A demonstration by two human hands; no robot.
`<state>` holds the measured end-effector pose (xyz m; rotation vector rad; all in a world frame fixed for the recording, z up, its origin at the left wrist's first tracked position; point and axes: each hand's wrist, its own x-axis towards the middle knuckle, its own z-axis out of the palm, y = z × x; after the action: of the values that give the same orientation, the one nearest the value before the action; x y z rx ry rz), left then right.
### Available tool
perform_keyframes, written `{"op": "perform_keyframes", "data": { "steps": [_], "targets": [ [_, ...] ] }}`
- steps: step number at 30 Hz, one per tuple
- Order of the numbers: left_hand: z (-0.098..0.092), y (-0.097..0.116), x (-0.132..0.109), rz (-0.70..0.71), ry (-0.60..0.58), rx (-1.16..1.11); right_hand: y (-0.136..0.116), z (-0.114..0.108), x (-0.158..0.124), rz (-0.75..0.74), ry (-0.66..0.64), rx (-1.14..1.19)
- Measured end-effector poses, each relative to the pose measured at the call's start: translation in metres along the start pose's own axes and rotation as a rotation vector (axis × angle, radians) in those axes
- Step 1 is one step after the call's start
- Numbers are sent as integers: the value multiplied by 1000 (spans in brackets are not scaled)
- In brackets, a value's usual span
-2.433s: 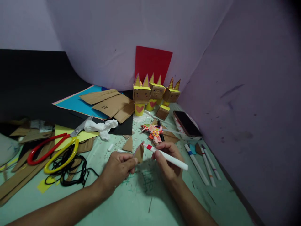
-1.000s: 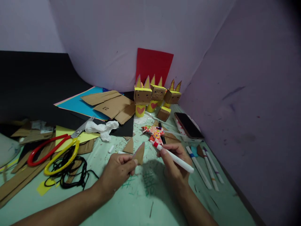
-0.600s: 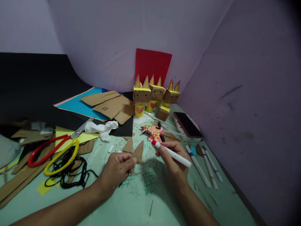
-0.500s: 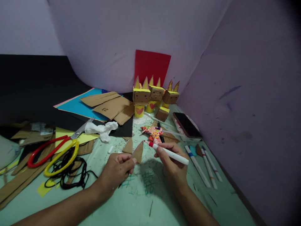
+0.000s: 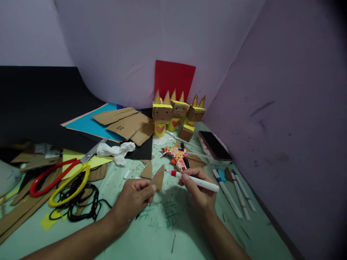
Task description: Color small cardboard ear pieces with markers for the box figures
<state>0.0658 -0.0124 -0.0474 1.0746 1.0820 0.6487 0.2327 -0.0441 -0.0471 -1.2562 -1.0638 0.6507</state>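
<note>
Beyond the fingers of your left hand, the pointed cardboard piece stuck out up and to the right, its long axis tilted so that its tip leaned toward your right hand. Your left thumb and fingers were pinched on its lower left side, making that hand the nearer one. Your right fingers were wrapped around the white marker, which ran almost level, its nib poking out to their left. That nib sat just beside the piece's upper right edge, close to the tip; whether the two touched could not be told. So the piece lay left of your right fingers, held up off the tabletop. A second cardboard triangle lay just past your left fingers, and what looked like a flower-patterned glue gun beyond your right ones.
</note>
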Motion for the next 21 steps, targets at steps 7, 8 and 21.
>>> {"op": "perform_keyframes", "data": {
  "steps": [7, 8, 21],
  "targets": [
    [0, 1, 0, 6, -5, -14, -2, 3, 0, 14, 35, -10],
    [0, 2, -1, 5, 2, -20, -1, 2, 1, 23, 17, -9],
    [-1, 4, 1, 31, 31, -86, -2, -4, 8, 47, -23, 118]
  ]
}}
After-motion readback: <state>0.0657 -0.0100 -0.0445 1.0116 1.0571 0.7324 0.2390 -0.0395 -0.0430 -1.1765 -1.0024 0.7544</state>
